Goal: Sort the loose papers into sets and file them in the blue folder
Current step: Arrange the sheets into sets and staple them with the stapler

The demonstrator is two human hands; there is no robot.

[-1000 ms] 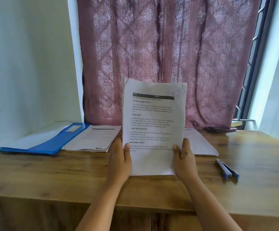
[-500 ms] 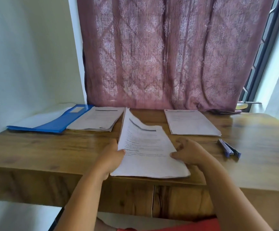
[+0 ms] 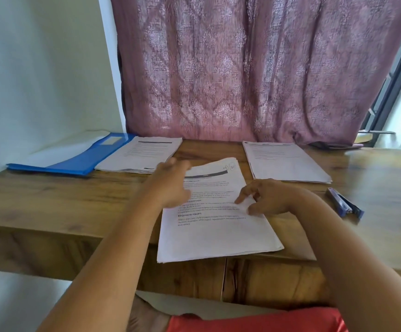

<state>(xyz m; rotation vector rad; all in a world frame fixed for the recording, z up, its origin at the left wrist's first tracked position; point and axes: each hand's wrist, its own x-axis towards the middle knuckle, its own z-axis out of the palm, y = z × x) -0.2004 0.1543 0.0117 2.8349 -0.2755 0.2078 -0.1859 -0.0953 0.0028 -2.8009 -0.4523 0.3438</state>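
Note:
A stack of printed papers (image 3: pixel 213 231) lies flat in the middle of the wooden table (image 3: pixel 51 202), its near end hanging over the front edge. My left hand (image 3: pixel 170 185) is blurred and hovers over the stack's upper left part with loose fingers, holding nothing. My right hand (image 3: pixel 271 197) touches the stack's right edge with spread fingertips. The blue folder (image 3: pixel 75 161) lies at the back left. A second paper stack (image 3: pixel 144 154) sits right beside it, and a third stack (image 3: pixel 283 161) lies at the back right.
A blue stapler (image 3: pixel 344 204) lies on the table right of my right hand. A pink curtain (image 3: pixel 254 68) hangs behind the table, and a white wall stands on the left. A window frame shows at the far right.
The papers, held upright in both hands a second ago, were lowered and now lie flat on the table. My left hand has let go and moved over the page.

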